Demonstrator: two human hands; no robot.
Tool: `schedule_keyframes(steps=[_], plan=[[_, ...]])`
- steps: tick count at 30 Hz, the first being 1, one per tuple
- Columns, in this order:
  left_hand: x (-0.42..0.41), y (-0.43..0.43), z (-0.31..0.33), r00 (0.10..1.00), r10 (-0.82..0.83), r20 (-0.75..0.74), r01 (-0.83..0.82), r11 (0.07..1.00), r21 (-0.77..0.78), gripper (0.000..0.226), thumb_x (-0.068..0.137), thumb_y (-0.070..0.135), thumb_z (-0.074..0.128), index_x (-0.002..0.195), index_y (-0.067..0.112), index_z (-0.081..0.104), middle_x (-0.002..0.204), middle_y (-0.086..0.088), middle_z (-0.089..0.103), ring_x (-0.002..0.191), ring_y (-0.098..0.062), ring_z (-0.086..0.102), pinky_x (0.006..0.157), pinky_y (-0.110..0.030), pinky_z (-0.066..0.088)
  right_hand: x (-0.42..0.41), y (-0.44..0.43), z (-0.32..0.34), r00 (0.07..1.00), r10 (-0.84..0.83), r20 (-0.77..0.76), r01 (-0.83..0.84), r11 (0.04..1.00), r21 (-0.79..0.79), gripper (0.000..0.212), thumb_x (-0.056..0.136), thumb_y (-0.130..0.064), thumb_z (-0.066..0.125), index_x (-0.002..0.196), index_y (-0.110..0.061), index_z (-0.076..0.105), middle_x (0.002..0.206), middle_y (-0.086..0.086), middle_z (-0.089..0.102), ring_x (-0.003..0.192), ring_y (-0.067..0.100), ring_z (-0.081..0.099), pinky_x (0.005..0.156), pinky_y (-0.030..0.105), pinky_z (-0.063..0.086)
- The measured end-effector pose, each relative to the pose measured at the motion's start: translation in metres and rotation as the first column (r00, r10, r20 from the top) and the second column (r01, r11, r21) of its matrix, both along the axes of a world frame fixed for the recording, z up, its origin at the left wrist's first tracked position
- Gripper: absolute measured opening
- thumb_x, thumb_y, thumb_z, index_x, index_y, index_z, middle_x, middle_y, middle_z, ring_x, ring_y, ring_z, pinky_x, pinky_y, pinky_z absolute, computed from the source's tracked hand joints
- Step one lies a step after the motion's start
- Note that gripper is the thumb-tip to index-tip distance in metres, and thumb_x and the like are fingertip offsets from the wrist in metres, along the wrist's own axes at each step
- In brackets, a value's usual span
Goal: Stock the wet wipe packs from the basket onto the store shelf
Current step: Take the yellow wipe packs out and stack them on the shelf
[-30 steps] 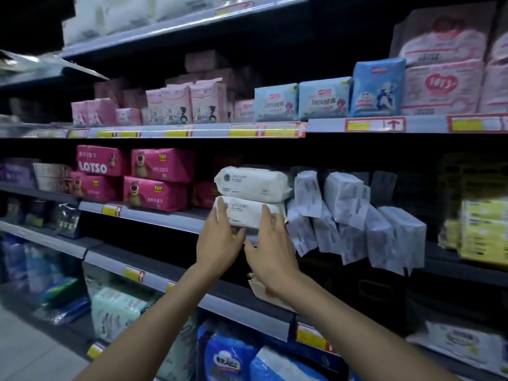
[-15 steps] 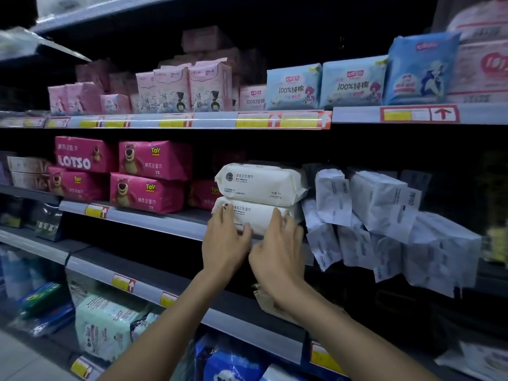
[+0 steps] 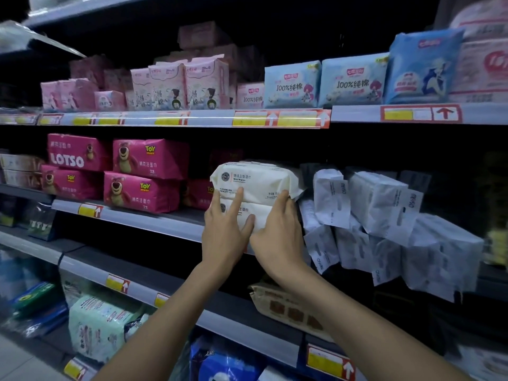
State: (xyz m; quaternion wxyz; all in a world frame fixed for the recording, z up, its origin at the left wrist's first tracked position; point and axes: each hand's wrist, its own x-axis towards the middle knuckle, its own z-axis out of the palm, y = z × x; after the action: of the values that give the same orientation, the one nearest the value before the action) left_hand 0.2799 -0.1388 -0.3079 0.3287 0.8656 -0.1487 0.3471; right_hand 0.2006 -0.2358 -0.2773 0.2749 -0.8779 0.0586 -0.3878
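Observation:
Two cream-white wet wipe packs lie stacked on the middle shelf, the upper pack on the lower pack. My left hand lies flat against the front of the stack, its fingers straight and reaching up to the seam between the packs. My right hand presses the stack's right front, fingertips at the upper pack's lower right corner. The hands cover most of the lower pack. No basket is in view.
Pink Lotso tissue packs stand left of the stack. White plastic packs lean in a loose pile to its right. Pink and blue pad packs line the shelf above. A brown pack sits on the shelf below.
Both hands have slid up the front of the stack, fingertips now reaching the upper pack. The camera has come closer to the shelf.

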Motion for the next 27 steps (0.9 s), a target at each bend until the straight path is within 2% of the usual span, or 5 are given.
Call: schedule_keyframes(steps=[8, 11, 15, 22, 27], plan=[[-0.019, 0.003, 0.026, 0.980, 0.099, -0.174, -0.049, 0.962, 0.270, 0.082, 0.100, 0.047, 0.056, 0.165, 0.039, 0.007, 0.172, -0.018, 0.005, 0.150, -0.041, 0.031, 0.102, -0.053, 0.046, -0.019, 0.005, 0.032, 0.932, 0.025, -0.362, -0.034, 0.999, -0.017, 0.109, 0.088, -0.034, 0.064, 0.157, 0.008, -0.009, 0.165, 0.029, 0.004, 0.155, 0.038, 0.007, 0.126, 0.044, 0.017], [-0.027, 0.004, 0.046, 0.962, 0.099, -0.255, -0.013, 0.947, 0.322, 0.084, 0.097, 0.037, 0.060, 0.165, 0.034, 0.011, 0.162, -0.021, 0.027, 0.142, -0.043, 0.041, 0.098, -0.052, 0.047, -0.020, 0.005, 0.053, 0.870, 0.076, -0.487, -0.040, 0.996, 0.084, 0.113, 0.085, -0.040, 0.067, 0.158, 0.007, -0.006, 0.164, 0.030, 0.006, 0.154, 0.041, 0.012, 0.124, 0.047, 0.024], [-0.050, 0.003, 0.068, 0.921, 0.101, -0.376, 0.050, 0.927, 0.371, 0.088, 0.089, 0.042, 0.062, 0.164, 0.030, 0.017, 0.149, -0.011, 0.052, 0.135, -0.033, 0.051, 0.096, -0.044, 0.047, -0.035, 0.002, 0.066, 0.885, 0.092, -0.457, -0.045, 0.993, 0.113, 0.084, 0.087, -0.049, 0.066, 0.147, -0.001, 0.032, 0.141, 0.023, 0.047, 0.128, 0.037, 0.051, 0.103, 0.041, 0.050], [-0.070, 0.003, 0.064, 0.867, 0.044, -0.497, 0.189, 0.892, 0.410, 0.101, 0.059, 0.053, 0.063, 0.153, 0.024, 0.041, 0.144, -0.011, 0.059, 0.127, -0.033, 0.059, 0.108, -0.049, 0.049, -0.108, -0.013, 0.071, 0.903, 0.144, -0.404, -0.169, 0.985, -0.026, 0.045, 0.099, -0.025, 0.054, 0.140, -0.007, 0.043, 0.136, 0.017, 0.053, 0.123, 0.034, 0.055, 0.082, 0.035, 0.046], [-0.112, -0.011, 0.064, 0.897, 0.101, -0.430, 0.148, 0.848, 0.509, 0.108, 0.063, 0.078, 0.057, 0.159, 0.041, 0.024, 0.152, -0.012, 0.046, 0.138, -0.036, 0.049, 0.110, -0.053, 0.044, -0.165, -0.042, 0.080, 0.910, 0.136, -0.392, -0.214, 0.963, -0.161, 0.044, 0.092, -0.018, 0.062, 0.136, -0.014, 0.056, 0.131, 0.010, 0.061, 0.121, 0.031, 0.059, 0.085, 0.037, 0.054]])
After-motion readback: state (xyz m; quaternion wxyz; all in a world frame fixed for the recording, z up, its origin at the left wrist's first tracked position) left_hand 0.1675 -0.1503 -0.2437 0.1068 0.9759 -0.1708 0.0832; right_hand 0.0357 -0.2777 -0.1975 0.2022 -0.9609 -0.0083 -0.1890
